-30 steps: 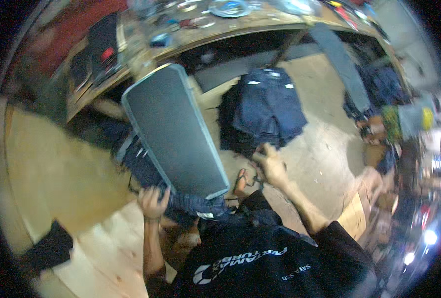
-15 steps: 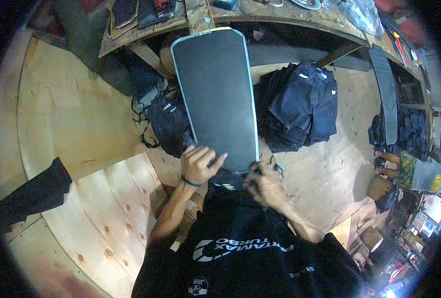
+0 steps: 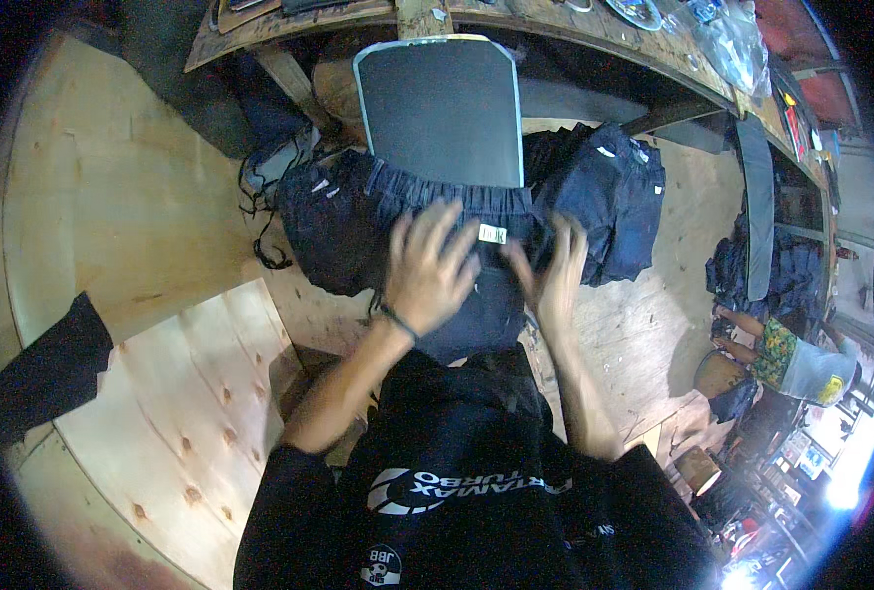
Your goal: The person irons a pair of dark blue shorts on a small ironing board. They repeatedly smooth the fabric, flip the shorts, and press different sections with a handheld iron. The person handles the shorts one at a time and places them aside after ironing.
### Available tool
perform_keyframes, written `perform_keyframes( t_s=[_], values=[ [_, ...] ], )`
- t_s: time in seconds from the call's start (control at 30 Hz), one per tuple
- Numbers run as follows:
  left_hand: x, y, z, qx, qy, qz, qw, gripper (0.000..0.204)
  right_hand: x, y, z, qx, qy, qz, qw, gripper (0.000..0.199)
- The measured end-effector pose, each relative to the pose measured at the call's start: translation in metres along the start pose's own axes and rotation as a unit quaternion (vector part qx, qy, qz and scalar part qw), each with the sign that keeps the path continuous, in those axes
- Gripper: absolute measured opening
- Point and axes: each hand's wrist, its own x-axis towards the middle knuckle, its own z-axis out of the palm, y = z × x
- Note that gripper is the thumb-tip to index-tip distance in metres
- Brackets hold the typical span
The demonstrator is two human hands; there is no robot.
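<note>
Shorts (image 3: pixel 427 211), dark denim, lay drawn over the near end of a grey board (image 3: pixel 444 108), waistband across it. Left hand (image 3: pixel 427 270) pressed flat on the cloth, fingers spread wide; right hand (image 3: pixel 553 280) alongside, fingers loosely splayed, gripping nothing. Judged mid-fitting; next move would call for smoothing evenly. Folded pile (image 3: pixel 609 202) just right; workbench (image 3: pixel 594 39) beyond.

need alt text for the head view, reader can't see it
Seen from above, a person's left hand and right hand press flat on dark blue shorts pulled over a dark rounded board. A stack of similar dark garments lies to the right, all on a plywood floor below a cluttered wooden bench.
</note>
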Motion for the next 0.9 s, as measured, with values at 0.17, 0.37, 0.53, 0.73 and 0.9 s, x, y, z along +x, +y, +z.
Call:
perform_keyframes(
  t_s=[0.17,0.37,0.53,0.73,0.9],
  values=[
    [0.001,-0.014,0.050,0.048,-0.065,0.025,0.996,0.090,-0.043,0.003,0.017,0.051,-0.122,0.107,0.985,0.057],
    [0.184,-0.074,0.064,0.154,0.049,0.006,0.987,0.091,0.155,0.027,0.068,0.106,-0.002,0.010,0.994,0.053],
    [0.239,-0.105,0.046,0.137,0.031,0.048,0.989,0.095,0.131,0.009,0.044,0.036,-0.018,0.021,0.999,0.079],
    [0.245,-0.054,-0.002,0.185,-0.366,-0.019,0.912,0.085,0.072,0.017,0.061,0.070,-0.055,0.103,0.991,0.081],
    [0.258,-0.025,-0.035,0.384,-0.533,-0.019,0.754,0.081,0.087,0.019,0.062,0.085,-0.110,0.164,0.977,0.081]
  ],
)
